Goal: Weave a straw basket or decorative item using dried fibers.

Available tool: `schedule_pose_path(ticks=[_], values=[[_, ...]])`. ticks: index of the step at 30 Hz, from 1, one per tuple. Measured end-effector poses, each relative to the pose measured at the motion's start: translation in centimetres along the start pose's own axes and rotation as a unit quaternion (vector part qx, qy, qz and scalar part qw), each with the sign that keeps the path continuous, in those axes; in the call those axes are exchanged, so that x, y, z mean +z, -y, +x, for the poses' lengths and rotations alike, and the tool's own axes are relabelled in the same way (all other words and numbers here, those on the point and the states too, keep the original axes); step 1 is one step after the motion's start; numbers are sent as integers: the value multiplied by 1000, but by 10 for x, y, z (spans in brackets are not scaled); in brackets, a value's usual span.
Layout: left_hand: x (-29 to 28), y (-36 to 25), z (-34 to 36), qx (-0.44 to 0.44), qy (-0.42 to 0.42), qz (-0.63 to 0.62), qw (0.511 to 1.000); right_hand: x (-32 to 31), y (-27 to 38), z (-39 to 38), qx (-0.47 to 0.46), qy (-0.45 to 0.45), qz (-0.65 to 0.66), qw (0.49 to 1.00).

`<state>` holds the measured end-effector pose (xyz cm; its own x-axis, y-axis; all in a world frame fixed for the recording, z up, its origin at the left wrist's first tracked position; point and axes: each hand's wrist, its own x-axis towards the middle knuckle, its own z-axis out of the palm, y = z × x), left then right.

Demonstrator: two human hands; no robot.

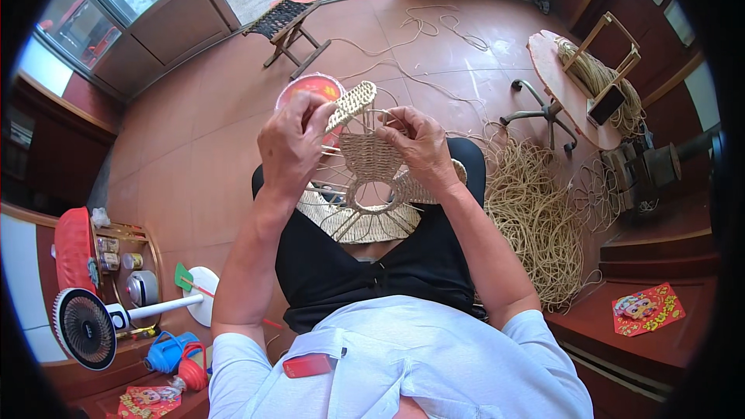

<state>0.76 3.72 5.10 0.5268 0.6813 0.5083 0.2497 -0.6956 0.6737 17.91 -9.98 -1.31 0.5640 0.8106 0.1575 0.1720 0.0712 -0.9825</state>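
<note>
- Woven piece (373, 157): raised over the lap (379, 283), between the knees, with pale curved weaving low down and an open ring near its middle.
- Left hand (293, 143): grip closed by thumb and fingers on the lower-left end of the narrow woven strip (357, 102), whose long axis slants up and rightward to a rounded tip.
- Right hand (419, 143): grip pinched at the upper right of the central panel; which strand it holds cannot be told.
- Governing relation: the strip's rounded tip lies up and left of the right grip, just beside it; the right hand is the nearer to this tip.
- Obstruction: bare stakes (332, 150) project leftward below the left hand; others rise between the two grips.
- Surroundings: a red container (314, 84) stands on the floor (186, 147) beyond the left hand; a tangled cord heap (535, 225) lies beside the right knee; a cord coil (578, 62) rests along the right edge of the round surface (548, 62).
</note>
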Motion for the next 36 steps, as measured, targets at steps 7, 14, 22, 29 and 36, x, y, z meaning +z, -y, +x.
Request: schedule_pose_path(ticks=[7,14,22,29,36], values=[[28,-24,19,151,22,-54,987,5,-3,10,30,2,-28,999],[29,-21,10,59,55,-49,996,17,-16,11,38,-20,26,999],[17,-12,-17,-43,70,-162,983,25,-11,6,46,-36,70,996],[23,13,-45,-145,50,-343,927,13,-15,7,78,15,102,992],[58,3,-66,82,-9,143,986,5,-18,11,129,90,227,961]])
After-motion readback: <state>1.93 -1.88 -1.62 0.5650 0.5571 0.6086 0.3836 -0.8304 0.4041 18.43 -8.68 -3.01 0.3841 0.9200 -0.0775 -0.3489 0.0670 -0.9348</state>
